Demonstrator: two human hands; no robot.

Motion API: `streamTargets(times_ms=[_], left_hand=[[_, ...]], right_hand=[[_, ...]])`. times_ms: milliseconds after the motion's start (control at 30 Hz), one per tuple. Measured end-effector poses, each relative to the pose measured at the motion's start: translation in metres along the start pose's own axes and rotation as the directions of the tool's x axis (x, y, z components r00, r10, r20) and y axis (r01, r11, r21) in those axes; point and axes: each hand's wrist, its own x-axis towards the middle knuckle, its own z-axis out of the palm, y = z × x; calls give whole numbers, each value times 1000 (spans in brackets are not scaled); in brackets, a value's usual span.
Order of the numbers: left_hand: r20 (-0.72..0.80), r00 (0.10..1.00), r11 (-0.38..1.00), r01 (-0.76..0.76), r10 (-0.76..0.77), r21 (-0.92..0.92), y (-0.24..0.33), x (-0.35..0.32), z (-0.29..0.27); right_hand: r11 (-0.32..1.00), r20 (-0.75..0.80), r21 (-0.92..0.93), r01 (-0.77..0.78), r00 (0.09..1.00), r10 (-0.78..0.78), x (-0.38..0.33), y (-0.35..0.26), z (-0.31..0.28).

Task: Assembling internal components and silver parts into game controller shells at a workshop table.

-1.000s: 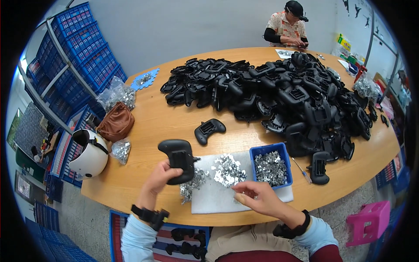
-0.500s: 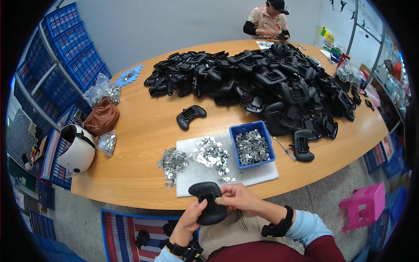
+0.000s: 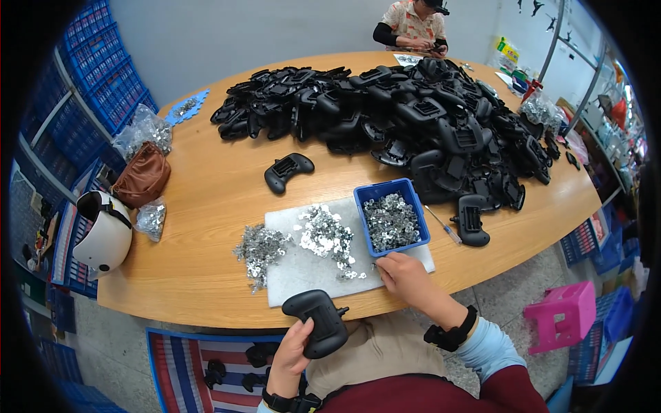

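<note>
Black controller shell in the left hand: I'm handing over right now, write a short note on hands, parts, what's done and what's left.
Left hand: holds the black controller shell at the near table edge, over the lap.
Right hand: empty as far as can be seen, fingers on the white mat by the blue bin of small metal pieces.
Parts: loose metal pieces on the mat; big pile of black shells across the table; one single shell lies apart.
Done: shell picked up.
Left: probably fitting a metal piece; the pile remains.

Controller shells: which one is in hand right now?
The black controller shell at the near table edge, gripped by the left hand. The others lie on the table: one alone mid-table, one right of the blue bin, the rest heaped.
</note>
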Motion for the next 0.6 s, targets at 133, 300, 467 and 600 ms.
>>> streamTargets(times_ms=[133, 300, 467, 600], left_hand=[[11, 1000, 986, -29, 27, 161, -2, 5, 25], [-30, 995, 921, -81, 99, 381, -3, 10, 42], [-39, 999, 922, -14, 31, 387, -2, 17, 42], [-56, 998, 919, -1, 25, 395, -4, 20, 43]], right_hand=[[984, 65, -135, -119, 990, 128, 0, -5, 9], [963, 118, -230, -143, 978, 174, 1, -4, 14], [984, 71, 17, -177, 982, 175, 5, -8, 8], [903, 164, 335, -268, 961, 224, 4, -34, -6]])
